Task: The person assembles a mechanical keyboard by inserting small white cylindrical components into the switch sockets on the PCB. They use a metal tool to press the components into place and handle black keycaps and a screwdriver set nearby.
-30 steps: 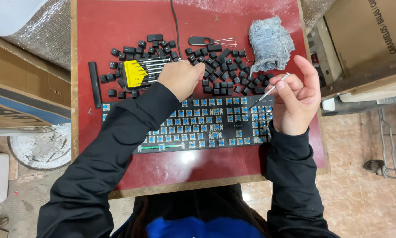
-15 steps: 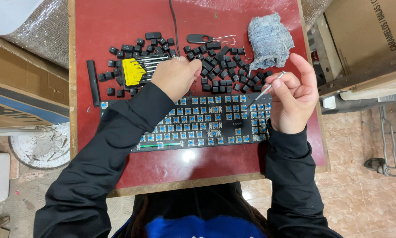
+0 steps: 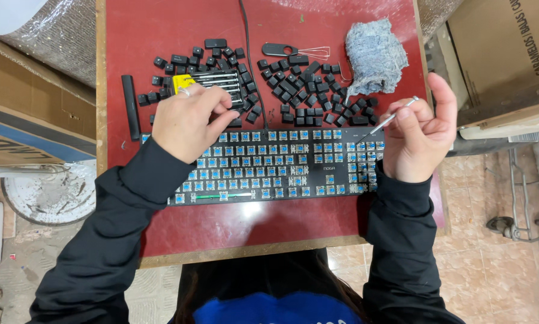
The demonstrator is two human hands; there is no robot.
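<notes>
A brown cardboard box with dark print on its side stood at the upper right, just beside the red desk. At the left edge, a second cardboard carton lay flat, brown with a blue band and dark lettering along its side. Silvery bubble-wrap packaging sat above it, against the desk's left rim. A small yellow label showed among the loose keycaps. No screens appeared.

keycaps behind keyboard, rag right
</notes>
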